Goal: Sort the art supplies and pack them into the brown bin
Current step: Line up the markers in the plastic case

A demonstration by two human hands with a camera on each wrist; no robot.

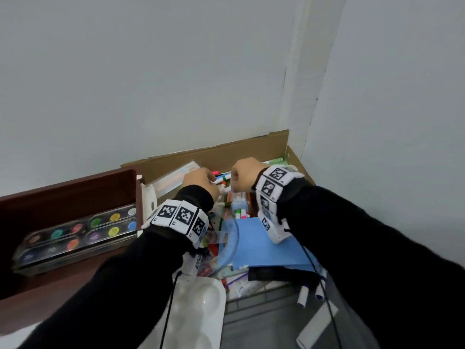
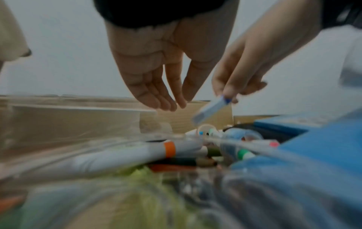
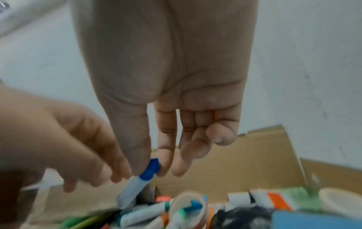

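The brown cardboard bin stands against the wall and holds a heap of white markers with coloured caps. My right hand hovers over the heap. Its thumb and forefinger pinch the blue end of a white marker, which hangs tip-down above the pile. My left hand hangs just to the left of it with fingers straight and relaxed, holding nothing. An orange-banded marker lies below the left hand.
A watercolour set sits in a dark red tray at left. A white paint palette lies below my left arm. Blue paper, a clear protractor and a tape roll crowd the bin. Loose markers lie near the front.
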